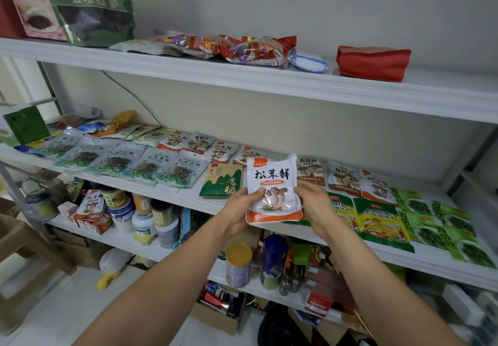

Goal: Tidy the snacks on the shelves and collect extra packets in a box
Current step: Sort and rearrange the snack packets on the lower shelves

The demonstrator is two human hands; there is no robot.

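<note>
Two hands: left hand point(242, 207) and right hand point(315, 201) both grip one mushroom packet point(272, 181), fingers point(301, 188) closed on its lower side edges, thumbs on the front.
Packet place: held upright in the air in front of the middle shelf point(428, 261), above its near edge, resting on nothing.
Slip risk: glossy film and a low pinch. If one hand loosens, it likely tips or drops onto the can point(238, 265) on the lower shelf.
Row risk: a careless set-down could shove the green packet point(221, 181) just left or cover the yellow packets point(382, 219) to the right.
Sorting risk: matching mushroom packets point(198, 142) lie further left and far on the same shelf. Wrongly counting this one as an extra would misfile it.
Box: cardboard box point(218, 317) on the floor, near and well apart from the hands, possibly the collecting box. A toss may miss.
</note>
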